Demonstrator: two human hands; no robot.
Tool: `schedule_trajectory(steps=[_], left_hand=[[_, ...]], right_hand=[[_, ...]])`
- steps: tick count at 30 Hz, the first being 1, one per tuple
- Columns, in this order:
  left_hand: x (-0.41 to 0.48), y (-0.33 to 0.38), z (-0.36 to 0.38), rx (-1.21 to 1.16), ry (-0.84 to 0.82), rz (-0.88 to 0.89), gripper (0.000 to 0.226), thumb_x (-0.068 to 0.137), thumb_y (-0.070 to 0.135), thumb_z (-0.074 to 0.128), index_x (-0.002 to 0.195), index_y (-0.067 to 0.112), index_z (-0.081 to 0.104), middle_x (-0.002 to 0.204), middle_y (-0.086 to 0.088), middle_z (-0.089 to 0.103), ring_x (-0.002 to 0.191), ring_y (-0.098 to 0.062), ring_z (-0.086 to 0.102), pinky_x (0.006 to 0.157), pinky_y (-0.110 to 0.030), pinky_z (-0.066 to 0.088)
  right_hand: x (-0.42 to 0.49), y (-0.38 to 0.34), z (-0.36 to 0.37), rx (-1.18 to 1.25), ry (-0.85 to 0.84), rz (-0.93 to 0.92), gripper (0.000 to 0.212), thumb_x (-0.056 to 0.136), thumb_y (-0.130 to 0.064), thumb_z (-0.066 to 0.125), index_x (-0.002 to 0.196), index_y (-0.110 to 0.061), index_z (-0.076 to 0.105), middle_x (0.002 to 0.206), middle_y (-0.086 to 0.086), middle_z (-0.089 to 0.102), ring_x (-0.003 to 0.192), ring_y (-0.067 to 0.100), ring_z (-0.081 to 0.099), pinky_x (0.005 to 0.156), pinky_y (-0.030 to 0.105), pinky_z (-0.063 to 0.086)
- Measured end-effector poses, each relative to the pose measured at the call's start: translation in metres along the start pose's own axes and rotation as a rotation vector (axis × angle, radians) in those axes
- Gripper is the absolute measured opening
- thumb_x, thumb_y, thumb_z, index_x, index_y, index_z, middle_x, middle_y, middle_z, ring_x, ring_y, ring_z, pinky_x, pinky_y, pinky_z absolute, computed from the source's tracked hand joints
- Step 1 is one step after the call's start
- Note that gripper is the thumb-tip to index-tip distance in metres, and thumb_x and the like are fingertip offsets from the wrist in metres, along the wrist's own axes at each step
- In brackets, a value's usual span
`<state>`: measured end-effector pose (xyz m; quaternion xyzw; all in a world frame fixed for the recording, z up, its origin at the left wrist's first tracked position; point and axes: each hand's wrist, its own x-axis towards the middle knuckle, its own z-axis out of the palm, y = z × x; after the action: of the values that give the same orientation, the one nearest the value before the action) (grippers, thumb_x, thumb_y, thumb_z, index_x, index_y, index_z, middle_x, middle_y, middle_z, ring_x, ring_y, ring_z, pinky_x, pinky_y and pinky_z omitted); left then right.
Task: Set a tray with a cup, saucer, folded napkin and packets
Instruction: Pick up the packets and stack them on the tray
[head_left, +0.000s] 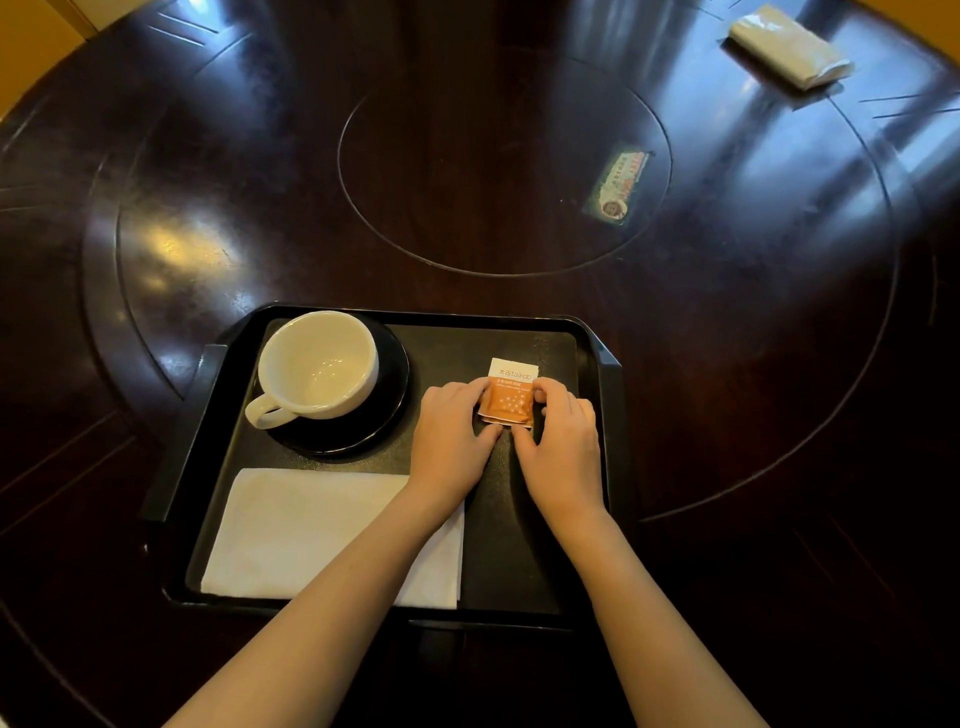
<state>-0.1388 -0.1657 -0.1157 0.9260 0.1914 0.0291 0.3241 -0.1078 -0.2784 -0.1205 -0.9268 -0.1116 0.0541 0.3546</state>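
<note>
Black tray (597, 364) sitting on dark round bench (208, 208). Left hand (451, 434) and right hand (561, 447) are both pinching the orange-and-white packets (510, 395) from either side, fingertips curled in on the edges, thumbs meeting just below. Packets are lying right of the white cup (317, 364), which is standing on a black saucer (387, 395). Folded napkin (311, 530) is lying below the cup, left forearm crossing it.

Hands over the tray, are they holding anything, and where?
Both the left hand and right hand pinch the small orange-and-white paper packets by their side edges.
</note>
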Motion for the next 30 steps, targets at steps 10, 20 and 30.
schedule_trajectory(steps=[10,20,30], left_hand=[[-0.008,0.004,0.008,0.016,0.079,-0.002,0.043,0.085,0.028,0.063,0.126,0.019,0.056,0.118,0.0,0.063,0.11,-0.015,0.05,0.086,-0.017,0.031],[-0.031,0.004,-0.036,-0.087,0.169,0.043,0.043,0.083,0.017,0.065,0.125,0.021,0.055,0.112,0.004,0.06,0.1,-0.007,0.052,0.085,-0.018,0.044],[-0.042,-0.124,-0.158,-0.255,0.165,-0.352,0.061,0.076,0.014,0.073,0.132,0.02,0.049,0.125,-0.002,0.057,0.111,-0.015,0.053,0.085,-0.023,0.041]], right_hand=[[0.0,0.004,0.0,0.096,-0.007,0.015,0.037,0.086,-0.015,0.062,0.122,-0.017,0.053,0.115,0.0,0.059,0.102,0.013,0.056,0.084,0.034,0.054],[-0.004,0.002,-0.01,0.17,-0.003,0.025,0.036,0.086,-0.016,0.063,0.121,-0.02,0.053,0.115,-0.004,0.057,0.101,0.01,0.055,0.085,0.034,0.054],[0.007,-0.083,0.027,0.362,-0.309,0.19,0.027,0.096,-0.021,0.044,0.119,-0.015,0.057,0.092,0.001,0.063,0.077,0.011,0.064,0.064,0.026,0.058]])
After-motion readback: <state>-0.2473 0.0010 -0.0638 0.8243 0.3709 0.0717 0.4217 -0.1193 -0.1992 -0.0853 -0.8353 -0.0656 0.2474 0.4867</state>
